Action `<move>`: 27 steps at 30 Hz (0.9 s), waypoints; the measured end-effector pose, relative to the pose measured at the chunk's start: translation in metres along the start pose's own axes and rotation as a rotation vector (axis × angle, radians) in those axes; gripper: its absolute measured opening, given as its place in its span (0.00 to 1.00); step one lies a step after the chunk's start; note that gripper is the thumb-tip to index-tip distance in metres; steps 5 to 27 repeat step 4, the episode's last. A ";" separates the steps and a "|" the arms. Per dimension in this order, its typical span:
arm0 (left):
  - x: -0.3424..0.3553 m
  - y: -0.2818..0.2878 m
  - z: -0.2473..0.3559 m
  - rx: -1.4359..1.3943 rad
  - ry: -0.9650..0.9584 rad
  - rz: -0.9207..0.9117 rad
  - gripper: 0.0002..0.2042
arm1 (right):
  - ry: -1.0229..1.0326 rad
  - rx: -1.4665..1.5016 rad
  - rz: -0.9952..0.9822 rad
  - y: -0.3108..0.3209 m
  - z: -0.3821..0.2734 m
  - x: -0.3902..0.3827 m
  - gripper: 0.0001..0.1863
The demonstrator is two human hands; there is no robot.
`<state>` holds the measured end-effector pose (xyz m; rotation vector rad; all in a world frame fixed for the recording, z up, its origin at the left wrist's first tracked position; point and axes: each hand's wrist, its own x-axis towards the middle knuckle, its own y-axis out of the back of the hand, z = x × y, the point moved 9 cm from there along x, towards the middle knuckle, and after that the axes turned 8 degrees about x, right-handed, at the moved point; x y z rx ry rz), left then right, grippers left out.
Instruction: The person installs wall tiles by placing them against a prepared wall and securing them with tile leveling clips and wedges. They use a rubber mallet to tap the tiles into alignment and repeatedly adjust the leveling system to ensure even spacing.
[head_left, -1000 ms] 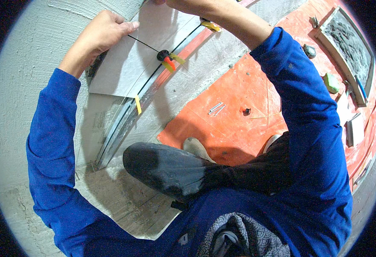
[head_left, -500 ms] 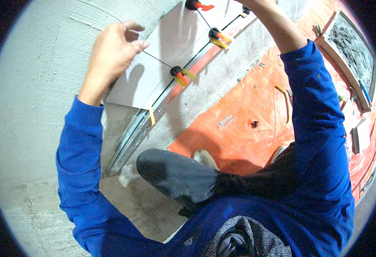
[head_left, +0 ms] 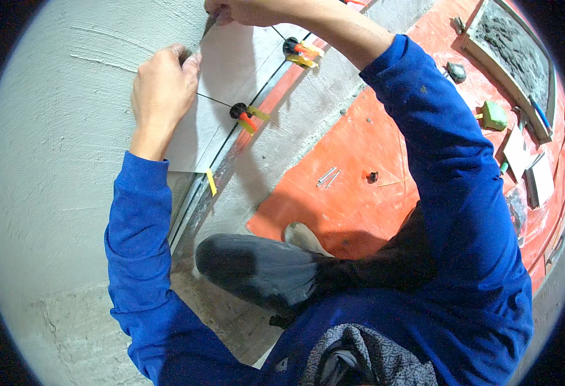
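Observation:
Fingers curled and drawn together, my left hand (head_left: pixel 164 83) is at the upper edge of a white tile (head_left: pixel 195 132), against the grey mortar-coated wall (head_left: pixel 57 148). My right hand (head_left: pixel 231 11) reaches across to that same edge higher up, its fingers closed and partly cut off by the picture's top. A small dark piece shows under its fingertips, too unclear to name. Along the tile's lower edge sit two black round tile-levelling knobs, one nearer (head_left: pixel 239 110) and one farther (head_left: pixel 291 46), with red-orange handles and yellow clips.
Beneath the tile runs a metal rail (head_left: pixel 189 209) with a yellow tab (head_left: pixel 211 182). An orange sheet (head_left: pixel 308 193) covers the floor, holding metal pins (head_left: pixel 326 175) and a loose knob (head_left: pixel 372 176). At right stand a mortar tray (head_left: pixel 510 48), a green sponge (head_left: pixel 494 116) and white offcuts (head_left: pixel 517 151).
My right hand has moved left from the far knobs to the tile's upper edge. My left hand's fingers have closed more. The view has shifted, bringing more of the right-hand floor into sight.

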<state>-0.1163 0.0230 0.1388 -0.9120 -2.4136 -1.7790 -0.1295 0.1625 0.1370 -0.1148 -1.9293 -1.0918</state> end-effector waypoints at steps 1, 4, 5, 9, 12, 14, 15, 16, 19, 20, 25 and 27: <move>0.000 -0.001 0.001 0.023 0.003 0.003 0.14 | 0.016 -0.009 0.020 0.001 -0.001 0.001 0.04; 0.001 -0.002 0.003 0.074 -0.005 0.018 0.14 | -0.010 -0.029 0.052 -0.001 0.002 0.000 0.04; 0.001 -0.002 0.003 0.074 -0.005 0.018 0.14 | -0.010 -0.029 0.052 -0.001 0.002 0.000 0.04; 0.001 -0.002 0.003 0.074 -0.005 0.018 0.14 | -0.010 -0.029 0.052 -0.001 0.002 0.000 0.04; 0.001 -0.002 0.003 0.074 -0.005 0.018 0.14 | -0.010 -0.029 0.052 -0.001 0.002 0.000 0.04; 0.001 -0.002 0.003 0.074 -0.005 0.018 0.14 | -0.010 -0.029 0.052 -0.001 0.002 0.000 0.04; 0.001 -0.002 0.003 0.074 -0.005 0.018 0.14 | -0.010 -0.029 0.052 -0.001 0.002 0.000 0.04; 0.001 -0.002 0.003 0.074 -0.005 0.018 0.14 | -0.010 -0.029 0.052 -0.001 0.002 0.000 0.04; 0.001 -0.002 0.003 0.074 -0.005 0.018 0.14 | -0.010 -0.029 0.052 -0.001 0.002 0.000 0.04; 0.001 -0.002 0.003 0.074 -0.005 0.018 0.14 | -0.010 -0.029 0.052 -0.001 0.002 0.000 0.04; 0.001 -0.002 0.003 0.074 -0.005 0.018 0.14 | -0.010 -0.029 0.052 -0.001 0.002 0.000 0.04; 0.001 -0.002 0.003 0.074 -0.005 0.018 0.14 | -0.010 -0.029 0.052 -0.001 0.002 0.000 0.04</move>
